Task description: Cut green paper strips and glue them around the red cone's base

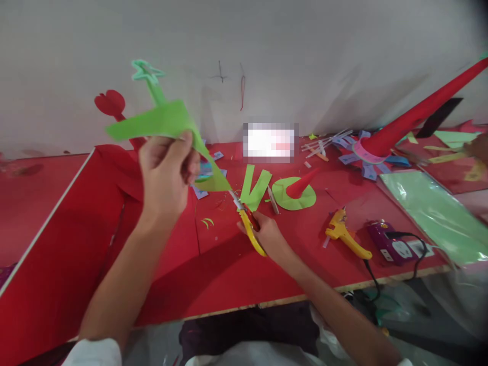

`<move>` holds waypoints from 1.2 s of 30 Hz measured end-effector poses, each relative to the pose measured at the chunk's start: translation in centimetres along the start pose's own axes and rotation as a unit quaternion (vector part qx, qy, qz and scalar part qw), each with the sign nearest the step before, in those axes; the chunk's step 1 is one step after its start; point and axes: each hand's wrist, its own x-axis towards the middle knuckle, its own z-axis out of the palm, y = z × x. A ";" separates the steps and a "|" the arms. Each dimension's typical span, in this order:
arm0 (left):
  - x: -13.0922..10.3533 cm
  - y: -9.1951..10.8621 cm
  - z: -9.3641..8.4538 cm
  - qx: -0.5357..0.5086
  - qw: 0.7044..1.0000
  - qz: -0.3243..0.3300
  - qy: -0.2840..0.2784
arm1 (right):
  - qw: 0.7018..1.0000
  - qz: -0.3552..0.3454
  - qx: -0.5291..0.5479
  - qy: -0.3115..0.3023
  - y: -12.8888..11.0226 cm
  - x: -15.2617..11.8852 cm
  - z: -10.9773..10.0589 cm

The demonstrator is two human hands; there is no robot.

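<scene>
Raised above the left part of the table, my left hand (pixel 170 170) pinches a bent piece of light green paper (pixel 152 122). One arm of the paper points left and the other slopes down to the right. My right hand (pixel 269 234) grips scissors (pixel 249 229) with yellow and red handles, low over the table. Their blades meet the paper's lower right tip; whether they are parted is hard to see. Behind the scissors lie a green V-shaped cutout (pixel 254 189) and a green oval cutout (pixel 284 195) with a red cone (pixel 301 185) on it.
A yellow glue gun (pixel 346 234) and a purple power box (pixel 392 241) with a cord lie at right. Beyond them is a green sheet in plastic (pixel 438 213). A large red cone (pixel 423 112) leans at the back right. A red panel (pixel 53 244) stands at left.
</scene>
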 end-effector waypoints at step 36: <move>-0.9 -3.8 0.2 0.124 0.956 -0.139 -0.226 | 0.975 -0.208 -0.012 0.072 1.3 5.3 0.8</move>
